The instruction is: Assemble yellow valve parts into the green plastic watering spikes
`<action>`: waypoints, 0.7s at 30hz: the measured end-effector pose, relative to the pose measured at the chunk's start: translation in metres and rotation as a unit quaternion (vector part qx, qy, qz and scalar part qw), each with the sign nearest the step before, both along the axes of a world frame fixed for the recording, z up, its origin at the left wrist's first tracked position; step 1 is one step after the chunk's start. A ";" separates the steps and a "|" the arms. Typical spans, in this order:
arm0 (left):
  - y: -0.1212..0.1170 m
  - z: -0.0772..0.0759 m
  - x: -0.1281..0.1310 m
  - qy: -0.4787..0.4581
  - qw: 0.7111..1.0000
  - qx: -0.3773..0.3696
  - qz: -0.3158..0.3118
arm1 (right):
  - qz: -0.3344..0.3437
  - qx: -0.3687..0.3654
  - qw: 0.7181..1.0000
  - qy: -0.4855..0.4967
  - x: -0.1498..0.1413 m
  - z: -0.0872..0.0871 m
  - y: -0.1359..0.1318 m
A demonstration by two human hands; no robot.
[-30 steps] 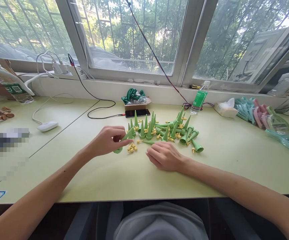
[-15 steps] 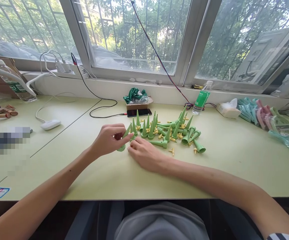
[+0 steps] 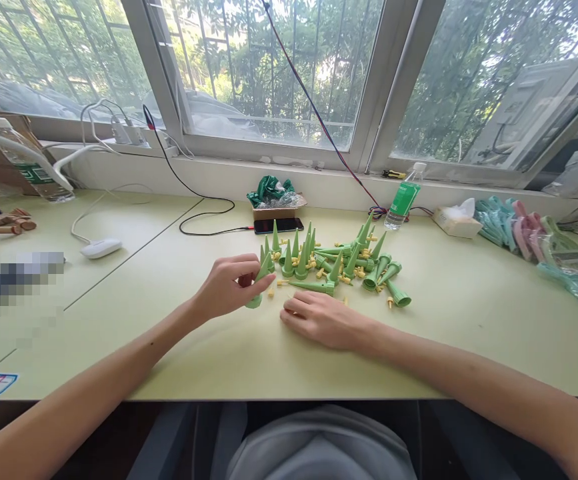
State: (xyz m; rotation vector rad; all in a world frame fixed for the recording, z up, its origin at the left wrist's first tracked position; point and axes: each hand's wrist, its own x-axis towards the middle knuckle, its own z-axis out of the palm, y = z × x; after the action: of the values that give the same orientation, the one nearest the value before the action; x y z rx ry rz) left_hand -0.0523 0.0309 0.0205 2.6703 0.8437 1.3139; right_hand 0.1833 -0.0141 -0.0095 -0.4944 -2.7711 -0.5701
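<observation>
My left hand [image 3: 231, 283] is closed round a green watering spike [image 3: 263, 270], its pointed end tilted up and its wider base showing below my fingers. My right hand [image 3: 326, 319] rests palm down on the table with fingers curled; what lies under them is hidden. Between the hands stands a small yellow valve piece [image 3: 271, 293]. Just beyond my right hand, another green spike [image 3: 313, 287] lies on its side. Behind it are several more green spikes [image 3: 301, 263], some upright and some lying down, with yellow valve pieces scattered among them.
Behind the spikes lie a black phone [image 3: 279, 226] on a cable and a small cardboard box [image 3: 279, 213]. A water bottle [image 3: 403, 199], a tissue pack [image 3: 456, 223] and bagged plastic items [image 3: 523, 227] stand at back right. A white mouse-shaped device [image 3: 101, 249] lies left.
My right hand went left to the small yellow pile, then drew back right. Most of that pile no longer shows there. My left hand, still holding the spike, shifted slightly right.
</observation>
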 end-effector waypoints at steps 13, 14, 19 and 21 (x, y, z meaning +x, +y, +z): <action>-0.011 -0.023 0.022 0.038 0.996 -0.071 -0.037 | -0.101 -0.126 0.979 0.124 0.015 -0.009 0.002; -0.011 -0.023 0.022 0.043 0.995 -0.087 -0.036 | -0.103 -0.133 0.976 0.139 0.016 -0.010 0.002; -0.012 -0.021 0.022 0.060 0.985 -0.159 -0.040 | -0.124 -0.161 0.958 0.202 0.017 -0.015 0.000; -0.012 -0.020 0.022 0.066 0.981 -0.175 -0.039 | -0.132 -0.167 0.952 0.219 0.017 -0.016 -0.001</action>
State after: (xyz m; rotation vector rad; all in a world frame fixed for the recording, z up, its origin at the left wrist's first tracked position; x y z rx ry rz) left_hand -0.0304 0.0193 0.0002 2.5002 0.8795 0.8812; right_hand 0.1999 -0.0151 -0.0255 -0.9482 -2.3864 -0.0213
